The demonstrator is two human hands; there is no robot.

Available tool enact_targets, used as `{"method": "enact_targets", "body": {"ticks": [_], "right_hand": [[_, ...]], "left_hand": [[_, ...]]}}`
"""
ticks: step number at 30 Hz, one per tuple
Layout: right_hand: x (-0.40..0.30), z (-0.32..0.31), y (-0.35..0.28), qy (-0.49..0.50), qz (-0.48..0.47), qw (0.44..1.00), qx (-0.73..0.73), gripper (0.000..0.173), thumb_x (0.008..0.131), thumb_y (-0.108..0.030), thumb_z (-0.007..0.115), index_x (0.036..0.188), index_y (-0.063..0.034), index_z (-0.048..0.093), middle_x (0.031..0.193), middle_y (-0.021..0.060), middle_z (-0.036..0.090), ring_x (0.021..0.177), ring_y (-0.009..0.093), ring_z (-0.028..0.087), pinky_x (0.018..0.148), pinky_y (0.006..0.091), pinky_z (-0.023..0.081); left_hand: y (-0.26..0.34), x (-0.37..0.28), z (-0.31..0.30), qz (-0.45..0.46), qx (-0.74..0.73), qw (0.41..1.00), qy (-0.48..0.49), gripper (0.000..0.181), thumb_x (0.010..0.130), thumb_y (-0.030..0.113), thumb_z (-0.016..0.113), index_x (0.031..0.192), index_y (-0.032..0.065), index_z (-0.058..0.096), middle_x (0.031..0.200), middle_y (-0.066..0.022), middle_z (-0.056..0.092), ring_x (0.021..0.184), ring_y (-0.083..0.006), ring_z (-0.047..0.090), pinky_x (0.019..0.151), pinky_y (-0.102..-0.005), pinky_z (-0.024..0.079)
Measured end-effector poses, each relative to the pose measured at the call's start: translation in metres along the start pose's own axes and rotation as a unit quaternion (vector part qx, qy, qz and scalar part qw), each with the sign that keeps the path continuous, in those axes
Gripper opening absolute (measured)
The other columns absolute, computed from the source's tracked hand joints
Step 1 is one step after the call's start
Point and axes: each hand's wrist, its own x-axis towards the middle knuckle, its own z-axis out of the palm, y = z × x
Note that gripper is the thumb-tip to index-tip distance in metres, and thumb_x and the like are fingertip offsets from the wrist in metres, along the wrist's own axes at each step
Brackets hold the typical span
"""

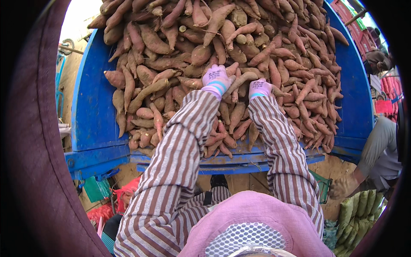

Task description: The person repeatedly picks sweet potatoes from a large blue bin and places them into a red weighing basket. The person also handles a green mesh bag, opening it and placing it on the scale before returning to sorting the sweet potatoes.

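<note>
A large heap of soil-dusted sweet potatoes (199, 54) fills a blue metal truck bed (96, 96). My left hand (215, 78), in a light purple glove with a blue stripe at the cuff, rests on the heap near its middle. Its fingertips reach over reddish sweet potatoes; whether it grips one cannot be told. A slender, curved brownish sweet potato (240, 83) lies between my hands, one end close beside my left wrist. My right hand (259, 87), in a matching glove, is bent down onto the heap, its fingers mostly hidden beneath it.
The bed's blue rear edge (234, 167) crosses below my forearms. At the right is another person's bare hand (345, 186), near a green crate (321, 186). Filled green mesh bags (359, 208) lie at lower right, red mesh bags (101, 212) at lower left. A pink hat brim covers the bottom middle.
</note>
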Motion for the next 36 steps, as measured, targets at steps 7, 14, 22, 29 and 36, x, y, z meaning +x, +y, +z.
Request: {"method": "enact_targets", "body": {"ticks": [7,14,22,29,36], "right_hand": [[-0.006,0.020,0.050,0.035,-0.004,0.979,0.203,0.028,0.087,-0.027,0.075,0.109,-0.0095,0.074,0.104,0.0148,0.074,0.100,0.027,0.071,0.086,0.0394,0.056],[-0.092,-0.006,0.085,-0.053,-0.156,0.530,0.832,0.020,0.094,-0.017,0.074,0.106,-0.0022,0.069,0.093,0.0059,0.071,0.080,0.015,0.066,0.071,0.0252,0.053],[-0.267,0.078,-0.197,-0.421,-0.240,0.322,0.813,0.040,0.090,-0.026,0.074,0.122,-0.0054,0.061,0.113,0.0082,0.067,0.108,0.026,0.065,0.104,0.0462,0.049],[-0.329,0.115,-0.408,-0.546,-0.384,0.476,0.573,0.044,0.096,-0.023,0.064,0.131,0.0019,0.058,0.119,0.0102,0.067,0.112,0.021,0.064,0.102,0.0339,0.047],[-0.382,0.222,-0.581,-0.278,-0.581,0.744,0.180,0.047,0.090,-0.033,0.071,0.123,-0.0005,0.066,0.097,0.0171,0.074,0.092,0.027,0.070,0.083,0.0385,0.055]], "left_hand": [[-0.076,-0.099,-0.035,0.063,-0.542,0.815,0.196,0.043,0.093,0.034,0.077,0.120,0.0019,0.066,0.105,-0.0080,0.071,0.092,-0.0196,0.067,0.082,-0.0319,0.053],[-0.197,-0.252,0.012,0.078,-0.925,0.370,-0.045,0.047,0.100,0.041,0.065,0.133,0.0076,0.058,0.112,-0.0098,0.068,0.098,-0.0231,0.068,0.081,-0.0370,0.058],[-0.330,-0.427,0.148,0.006,-0.978,0.210,0.001,0.051,0.099,0.037,0.066,0.136,0.0051,0.055,0.125,-0.0145,0.065,0.108,-0.0301,0.066,0.090,-0.0450,0.057],[-0.406,-0.518,0.219,-0.135,-0.859,0.344,0.353,0.051,0.105,0.030,0.058,0.149,0.0068,0.048,0.117,-0.0098,0.065,0.096,-0.0204,0.065,0.090,-0.0351,0.055],[-0.525,-0.557,0.323,-0.327,-0.574,0.684,0.309,0.056,0.098,0.037,0.066,0.143,0.0041,0.054,0.134,-0.0124,0.063,0.118,-0.0244,0.061,0.102,-0.0385,0.049]]}}
